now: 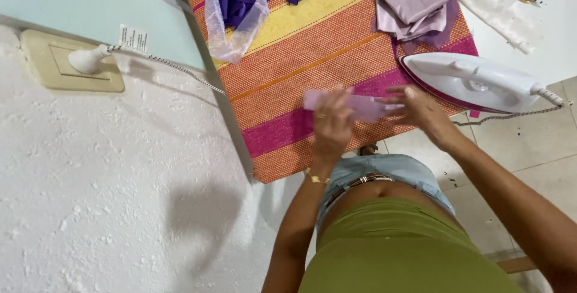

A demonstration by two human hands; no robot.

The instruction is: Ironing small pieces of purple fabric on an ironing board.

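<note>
Hands: left hand (pixel 332 122) and right hand (pixel 421 108) both pinch one lilac ribbon strip (pixel 360 105), held flat on the striped cloth (pixel 312 58).
Irons: one white iron (pixel 475 81), just right of the strip.
Fabric piles: one lilac (pixel 415 1), two purple (pixel 237 1).

The person wears an olive green top (pixel 390 251) and light blue jean shorts (pixel 384 170) with a thin belt (pixel 360 182). A gold bracelet (pixel 317 178) sits on the left wrist. The arms are bare, with no sleeves.
</note>
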